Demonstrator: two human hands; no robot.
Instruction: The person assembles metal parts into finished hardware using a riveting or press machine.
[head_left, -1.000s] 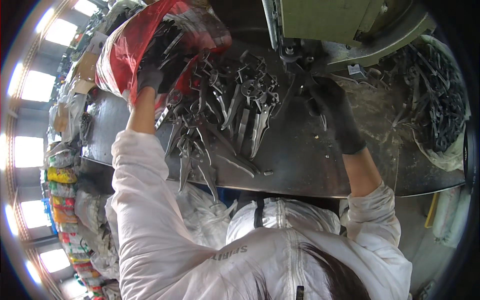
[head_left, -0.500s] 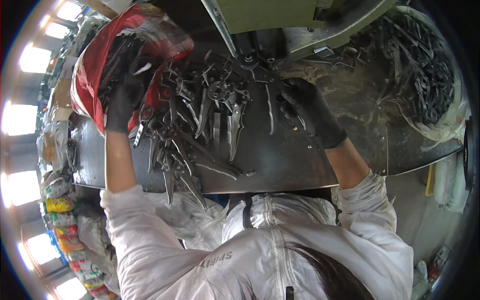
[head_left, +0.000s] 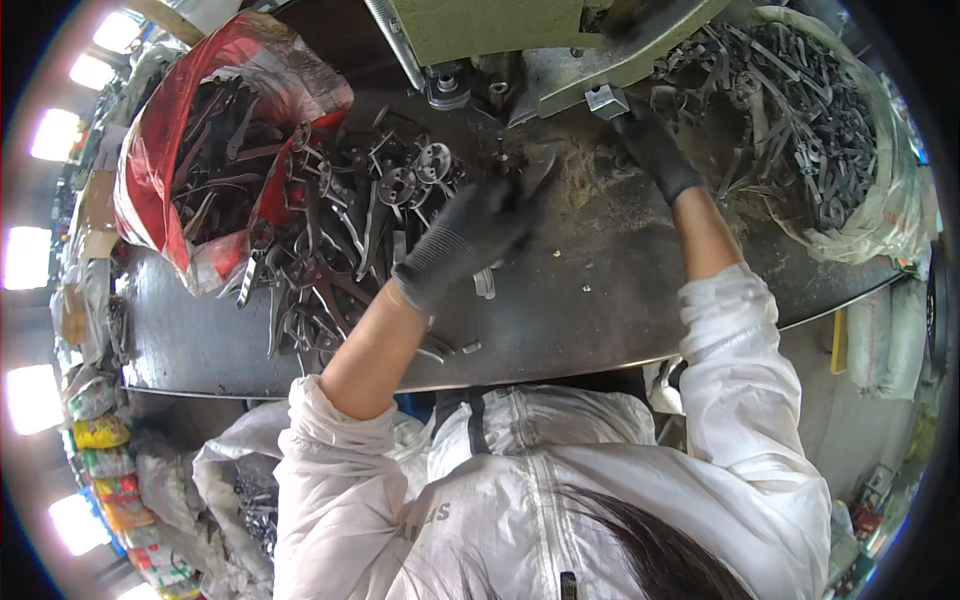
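Observation:
My left hand [head_left: 470, 240], in a dark glove and blurred, is in front of the machine's small tooling post [head_left: 503, 157]. Its fingers are closed around a dark flat metal piece [head_left: 541, 176] that sticks out to the right. Reaching forward, my gloved right hand [head_left: 657, 155] has its fingertips at a small silvery metal block [head_left: 606, 101] on the machine's edge; the fingers are mostly hidden. Left of my left hand lies a heap of shear-like metal tools [head_left: 345, 215] with curved handles and round heads.
Overhead stands a green machine [head_left: 490, 25]. At left a red and white sack [head_left: 160, 150] holds dark metal pieces; at right a pale sack [head_left: 890, 190] holds many more. Small bits lie on the dark metal table [head_left: 560, 330], whose curved front edge is before me.
My left hand has come out of the red sack and moved right, to the machine's front, with a dark metal piece. My right hand has moved forward and right to the silvery block.

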